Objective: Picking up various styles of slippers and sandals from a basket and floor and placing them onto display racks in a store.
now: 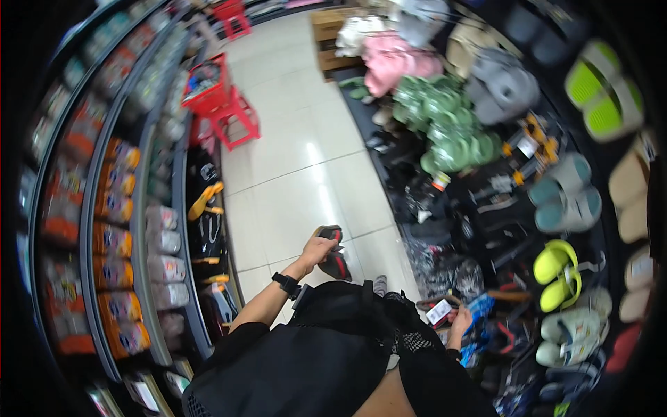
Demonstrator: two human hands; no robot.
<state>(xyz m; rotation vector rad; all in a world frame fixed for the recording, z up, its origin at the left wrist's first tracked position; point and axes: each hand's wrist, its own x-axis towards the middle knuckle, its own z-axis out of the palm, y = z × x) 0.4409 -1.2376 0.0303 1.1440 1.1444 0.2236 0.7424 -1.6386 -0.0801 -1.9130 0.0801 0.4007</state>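
My left hand point(317, 251) is held out over the tiled floor, its fingers closed around a pair of dark slippers point(333, 263) with red stripes. One slipper sticks up past the thumb and the other hangs lower, near my body. On the other side, my right hand point(459, 320) is low beside the footwear display, gripping a brown-edged sandal point(424, 302) that carries a white tag point(439, 311) with a printed code. Blue plastic packaging point(478, 310) lies right against that hand; its fingertips are partly blurred.
Green clogs point(453, 125), pink footwear point(398, 60) and yellow-green slippers point(560, 273) fill the display at right. Shelves of orange packages point(115, 271) line the left. A red stool point(234, 122) with a red basket point(211, 101) stands in the aisle point(292, 203).
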